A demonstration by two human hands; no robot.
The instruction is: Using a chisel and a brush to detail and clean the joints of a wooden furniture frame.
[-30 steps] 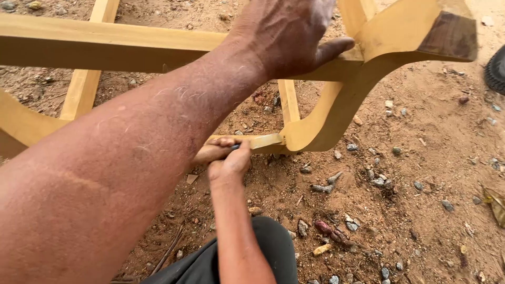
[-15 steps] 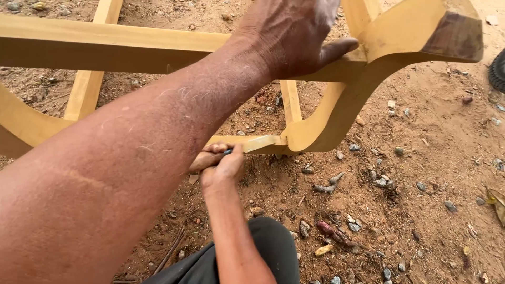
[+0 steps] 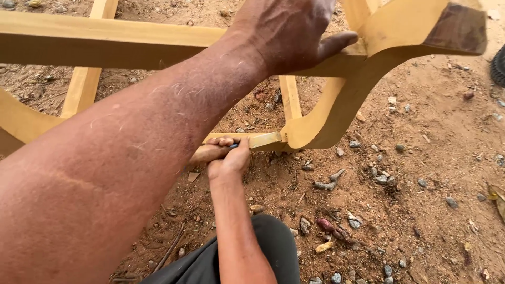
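Right hand (image 3: 230, 159) nearest, grip clamped on a chisel (image 3: 247, 143); tool axis runs level, blade toward the curved leg (image 3: 336, 113) just right. Farther up, left hand (image 3: 292, 31) grips the wooden frame (image 3: 105, 44).

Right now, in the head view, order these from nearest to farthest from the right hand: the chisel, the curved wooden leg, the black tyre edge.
From the right hand:
1. Chisel, gripped in it.
2. Curved wooden leg, just right, at the blade tip.
3. Black tyre edge, far right.

No packages, labels, signs, screens.
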